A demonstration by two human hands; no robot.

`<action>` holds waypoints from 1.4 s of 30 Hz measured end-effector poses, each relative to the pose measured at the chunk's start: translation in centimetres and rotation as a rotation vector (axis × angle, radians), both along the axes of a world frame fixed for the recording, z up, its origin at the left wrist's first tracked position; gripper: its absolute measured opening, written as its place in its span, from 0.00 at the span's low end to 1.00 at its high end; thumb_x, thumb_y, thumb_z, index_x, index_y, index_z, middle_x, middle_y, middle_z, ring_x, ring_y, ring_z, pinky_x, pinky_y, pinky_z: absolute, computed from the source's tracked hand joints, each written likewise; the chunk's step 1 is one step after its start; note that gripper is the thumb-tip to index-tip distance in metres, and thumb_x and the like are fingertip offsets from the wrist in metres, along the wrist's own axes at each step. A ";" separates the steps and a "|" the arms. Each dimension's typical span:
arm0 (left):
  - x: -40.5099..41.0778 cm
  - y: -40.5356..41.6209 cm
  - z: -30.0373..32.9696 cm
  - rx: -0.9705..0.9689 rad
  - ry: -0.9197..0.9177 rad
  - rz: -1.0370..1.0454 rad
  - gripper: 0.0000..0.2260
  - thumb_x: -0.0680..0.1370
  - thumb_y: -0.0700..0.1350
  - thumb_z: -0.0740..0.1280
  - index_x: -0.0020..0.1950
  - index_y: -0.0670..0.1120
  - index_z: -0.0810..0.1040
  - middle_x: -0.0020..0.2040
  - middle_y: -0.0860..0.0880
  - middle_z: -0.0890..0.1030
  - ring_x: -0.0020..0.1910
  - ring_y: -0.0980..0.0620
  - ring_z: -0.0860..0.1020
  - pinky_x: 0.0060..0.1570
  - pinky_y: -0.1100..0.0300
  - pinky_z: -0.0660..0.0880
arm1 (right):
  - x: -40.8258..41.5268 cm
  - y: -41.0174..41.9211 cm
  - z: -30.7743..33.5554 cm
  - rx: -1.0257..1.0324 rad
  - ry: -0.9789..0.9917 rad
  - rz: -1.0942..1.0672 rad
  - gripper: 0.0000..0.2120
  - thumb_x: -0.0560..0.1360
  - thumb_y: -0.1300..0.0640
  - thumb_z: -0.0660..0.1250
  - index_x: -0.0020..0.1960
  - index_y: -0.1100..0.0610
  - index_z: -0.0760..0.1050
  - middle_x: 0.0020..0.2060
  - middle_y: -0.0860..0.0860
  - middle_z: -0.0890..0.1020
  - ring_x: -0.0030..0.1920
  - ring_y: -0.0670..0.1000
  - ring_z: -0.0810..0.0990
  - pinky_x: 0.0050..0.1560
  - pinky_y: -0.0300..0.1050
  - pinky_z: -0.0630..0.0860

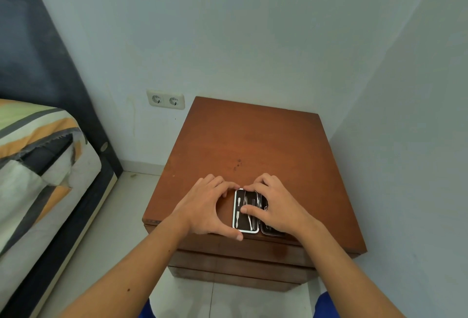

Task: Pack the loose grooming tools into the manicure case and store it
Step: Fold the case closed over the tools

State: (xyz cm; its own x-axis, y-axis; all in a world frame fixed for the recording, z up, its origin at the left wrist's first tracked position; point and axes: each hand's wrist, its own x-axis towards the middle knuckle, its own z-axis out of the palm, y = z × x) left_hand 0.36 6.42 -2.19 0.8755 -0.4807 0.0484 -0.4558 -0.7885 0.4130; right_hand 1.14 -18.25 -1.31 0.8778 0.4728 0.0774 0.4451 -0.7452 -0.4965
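A small dark manicure case (243, 221) with a silver rim lies open near the front edge of a brown wooden nightstand (253, 140). Several metal grooming tools (238, 210) sit in its left half. My left hand (207, 211) cups the case's left side, thumb at the front corner and fingertips at the back corner. My right hand (276, 206) covers the right half, its thumb pressing across the tools and fingers curled over the back edge. The right half of the case is mostly hidden under that hand.
The nightstand stands in a corner against pale walls, with drawer fronts (240, 262) below its top. A double wall socket (166, 99) is to the left. A bed with striped bedding (33, 155) and a dark headboard (38, 51) is at the far left. The floor is tiled (106, 254).
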 end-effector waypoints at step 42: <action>-0.1 0.0 -0.1 -0.007 -0.021 -0.006 0.50 0.58 0.84 0.71 0.73 0.59 0.72 0.52 0.61 0.70 0.51 0.58 0.68 0.54 0.60 0.66 | -1.1 0.1 0.2 0.031 0.077 -0.001 0.26 0.68 0.37 0.78 0.64 0.43 0.79 0.60 0.41 0.69 0.63 0.45 0.67 0.67 0.40 0.69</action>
State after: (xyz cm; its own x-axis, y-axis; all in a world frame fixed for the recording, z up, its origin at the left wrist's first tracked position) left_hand 0.29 6.44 -2.31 0.8715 -0.4853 0.0706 -0.4690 -0.7829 0.4088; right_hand 0.06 -18.17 -1.12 0.8822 0.4702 0.0237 0.4037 -0.7296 -0.5520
